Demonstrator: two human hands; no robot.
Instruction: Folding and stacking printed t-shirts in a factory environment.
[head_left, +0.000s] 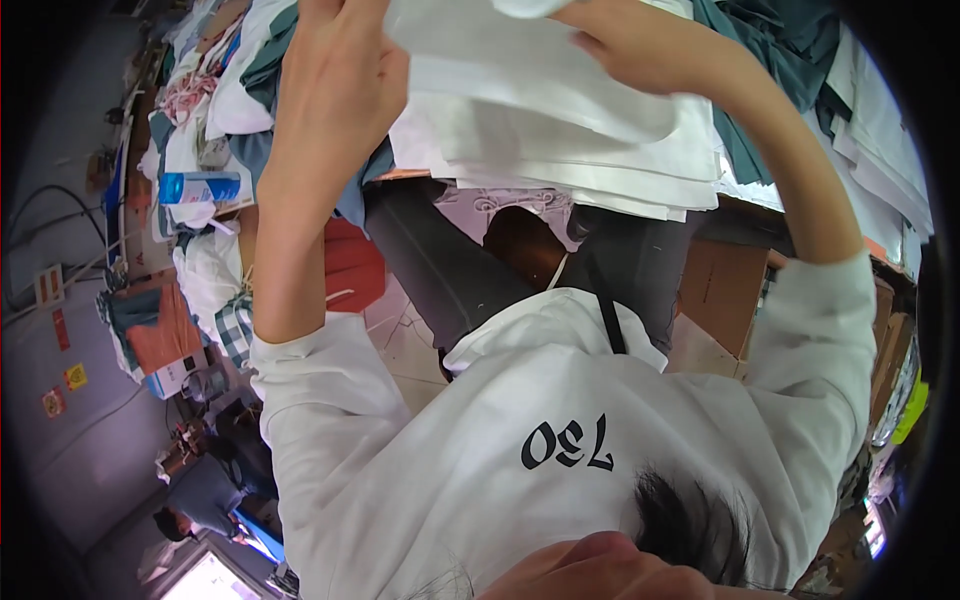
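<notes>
Several layers of white cloth (pixel 560 140) lie stacked at the table's front edge, above my lap. My left hand (pixel 345 65) is at the left side of the upper white sheet, its fingers cut off by the top of the picture, so their grip is hidden. From the right, my right hand (pixel 635 45) reaches in over the stack with its fingers bent at a raised fold of white cloth (pixel 530 6). That fold runs out of the picture at the top.
Dark green cloth (pixel 770 50) lies right of the stack. Mixed garments heap up on the left, near a blue packet (pixel 200 187). Under the table are a red cloth (pixel 352 268) and a cardboard box (pixel 722 295). Another person (pixel 205 495) is at the lower left.
</notes>
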